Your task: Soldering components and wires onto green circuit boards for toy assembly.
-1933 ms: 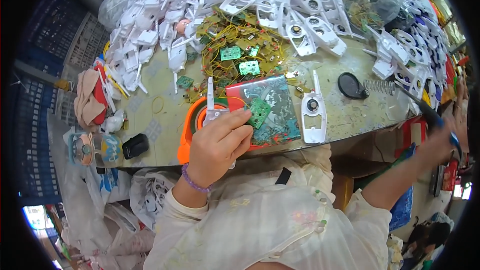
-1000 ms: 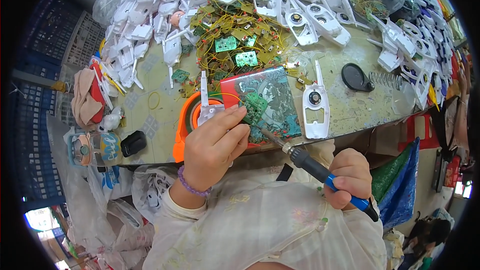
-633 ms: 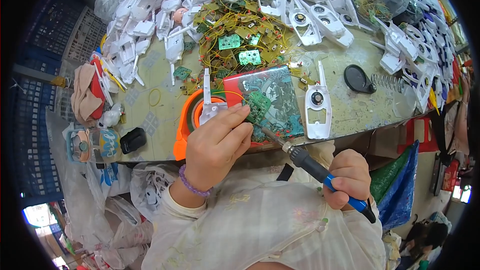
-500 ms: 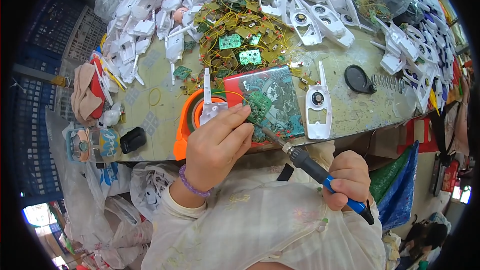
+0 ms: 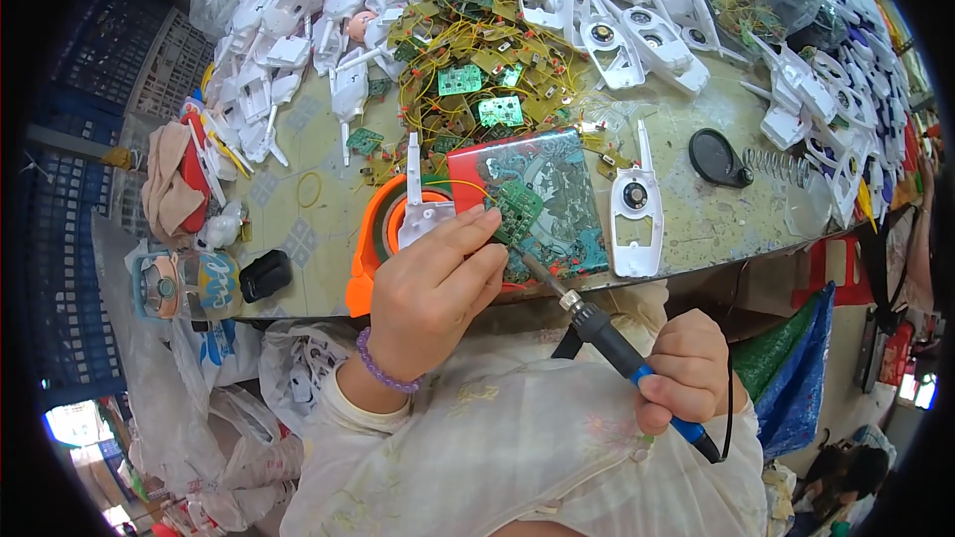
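Between the fingertips of my left hand (image 5: 430,283) is a green circuit board (image 5: 521,209), held tilted over a red-and-dark flat box (image 5: 569,179). A thin yellow wire (image 5: 458,182) runs to the board. My right hand (image 5: 686,370) is wrapped round the blue-and-black handle of a soldering iron (image 5: 609,335). Its tip points up and left, at the board's lower edge; whether they touch I cannot tell. Beside my left fingers a white plastic casing (image 5: 426,217) lies over an orange ring-shaped holder (image 5: 363,273), partly hidden by that hand.
A heap of wired circuit boards (image 5: 487,60) lies beyond the box, with piled white casings (image 5: 269,50) around it. To the right are a single casing with a round speaker (image 5: 637,219), a black oval part (image 5: 718,157) and a spring (image 5: 778,167). A bottle (image 5: 189,285) stands at left.
My right hand has shifted slightly left and towards me, so the iron's handle stands steeper. The tip remains by the board's lower edge, and my left hand keeps its hold.
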{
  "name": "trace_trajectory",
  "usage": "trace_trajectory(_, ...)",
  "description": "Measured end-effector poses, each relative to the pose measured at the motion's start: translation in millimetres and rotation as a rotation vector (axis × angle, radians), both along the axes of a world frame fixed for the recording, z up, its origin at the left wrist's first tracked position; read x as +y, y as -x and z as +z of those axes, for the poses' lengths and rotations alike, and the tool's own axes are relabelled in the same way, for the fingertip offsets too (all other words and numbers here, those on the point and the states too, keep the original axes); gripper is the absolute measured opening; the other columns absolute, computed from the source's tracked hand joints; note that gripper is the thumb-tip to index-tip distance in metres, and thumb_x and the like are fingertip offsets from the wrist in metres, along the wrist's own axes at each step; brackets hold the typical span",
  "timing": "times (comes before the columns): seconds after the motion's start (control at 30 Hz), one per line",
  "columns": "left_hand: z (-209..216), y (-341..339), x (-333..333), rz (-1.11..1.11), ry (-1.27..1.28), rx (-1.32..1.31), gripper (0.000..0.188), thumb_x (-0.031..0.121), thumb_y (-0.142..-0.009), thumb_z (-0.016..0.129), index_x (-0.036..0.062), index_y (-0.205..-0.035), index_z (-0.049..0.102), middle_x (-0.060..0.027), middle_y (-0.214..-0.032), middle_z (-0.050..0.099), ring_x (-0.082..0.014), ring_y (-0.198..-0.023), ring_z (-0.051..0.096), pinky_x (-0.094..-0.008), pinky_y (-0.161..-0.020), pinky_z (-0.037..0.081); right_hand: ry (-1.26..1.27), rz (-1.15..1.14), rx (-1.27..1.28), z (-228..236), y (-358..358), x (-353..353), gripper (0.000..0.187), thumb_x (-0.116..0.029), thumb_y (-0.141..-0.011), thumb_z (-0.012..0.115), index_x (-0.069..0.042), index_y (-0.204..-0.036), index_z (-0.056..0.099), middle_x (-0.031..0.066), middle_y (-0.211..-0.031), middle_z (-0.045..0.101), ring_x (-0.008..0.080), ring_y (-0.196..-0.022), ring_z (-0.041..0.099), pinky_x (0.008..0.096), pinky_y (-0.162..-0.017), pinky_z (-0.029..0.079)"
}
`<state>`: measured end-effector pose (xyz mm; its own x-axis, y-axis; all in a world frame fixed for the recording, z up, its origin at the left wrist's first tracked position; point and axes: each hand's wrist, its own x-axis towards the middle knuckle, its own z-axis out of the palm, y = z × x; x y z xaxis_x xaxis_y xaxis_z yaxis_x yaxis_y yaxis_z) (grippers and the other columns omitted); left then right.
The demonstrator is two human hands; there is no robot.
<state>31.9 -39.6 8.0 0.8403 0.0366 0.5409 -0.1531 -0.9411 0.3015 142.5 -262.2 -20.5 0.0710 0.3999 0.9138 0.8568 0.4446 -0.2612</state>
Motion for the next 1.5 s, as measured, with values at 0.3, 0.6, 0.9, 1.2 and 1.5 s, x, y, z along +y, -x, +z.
trace_trajectory(0.3,2,-1,-3,0.018,-0.002,-0.005,0.020,0.001,-0.067,0.071,0.0034,-0.085,0.063,-0.0103,-0.102,0.065,-0.0256,-0.096,0.065,-0.0321,-0.075,0.055,-0.032,0.005,-0.035,-6,1,-1,0.024,-0.026,-0.089,0.061,-0.004,-0.091,0.053,0.0034,-0.065,0.053,0.0141,-0.049,0.047,0.0248,-0.039,0.036)
trace_trajectory(0.6,3,0,-3,0.019,-0.015,-0.001,0.020,0.001,-0.067,0.071,0.0030,-0.085,0.063,-0.0109,-0.101,0.065,-0.0261,-0.095,0.065,-0.0322,-0.076,0.055,-0.068,-0.031,-0.006,-9,3,-4,0.027,-0.030,-0.089,0.060,-0.005,-0.090,0.053,0.0043,-0.068,0.055,0.0151,-0.051,0.049,0.0253,-0.041,0.039)
trace_trajectory(0.9,3,1,1,0.001,-0.031,-0.012,0.021,0.002,-0.067,0.072,0.0031,-0.086,0.064,-0.0108,-0.101,0.066,-0.0250,-0.094,0.065,-0.0332,-0.075,0.055,-0.239,-0.206,0.074,-13,0,-6,0.030,-0.031,-0.095,0.046,-0.003,-0.085,0.047,0.0043,-0.058,0.046,0.0162,-0.042,0.042,0.0290,-0.038,0.035)
trace_trajectory(1.2,7,11,8,-0.036,0.093,-0.141,0.026,0.007,-0.065,0.078,0.0073,-0.088,0.066,-0.0059,-0.093,0.064,-0.0268,-0.085,0.061,-0.0353,-0.070,0.051,-0.238,-0.315,0.148,-13,1,-15,0.030,-0.032,-0.097,0.043,-0.004,-0.087,0.045,0.0048,-0.057,0.044,0.0170,-0.043,0.041,0.0292,-0.039,0.034)
trace_trajectory(1.5,8,25,0,-0.055,-0.050,0.098,0.021,0.014,-0.067,0.076,0.0089,-0.084,0.065,0.0000,-0.088,0.059,-0.0211,-0.085,0.055,-0.0386,-0.076,0.042,-0.239,-0.331,0.164,-14,3,-15,0.030,-0.033,-0.098,0.042,-0.004,-0.088,0.044,0.0051,-0.058,0.044,0.0171,-0.044,0.043,0.0288,-0.040,0.035)
